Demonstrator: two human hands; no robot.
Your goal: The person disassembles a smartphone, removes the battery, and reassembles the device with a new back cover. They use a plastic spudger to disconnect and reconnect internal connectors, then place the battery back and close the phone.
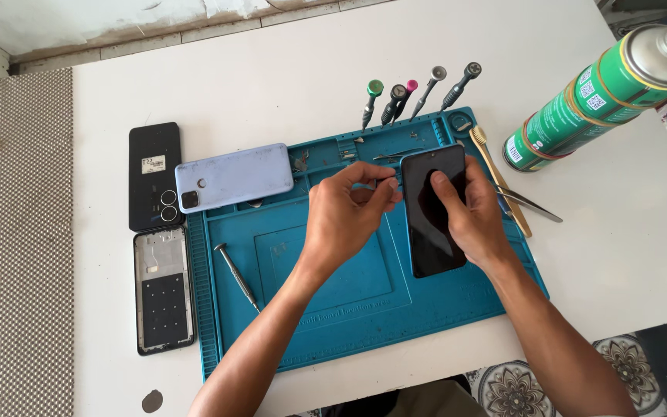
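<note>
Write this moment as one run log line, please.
right hand: holds black phone | left hand: fingertips at phone's top edge | under: blue mat | loose screwdriver on mat

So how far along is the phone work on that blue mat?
Already done, by the look of it: a bare phone frame and a black back panel lie off the blue mat. In hand: the right hand holds a black phone while the left hand works its top edge. How much remains can't be told.
</note>
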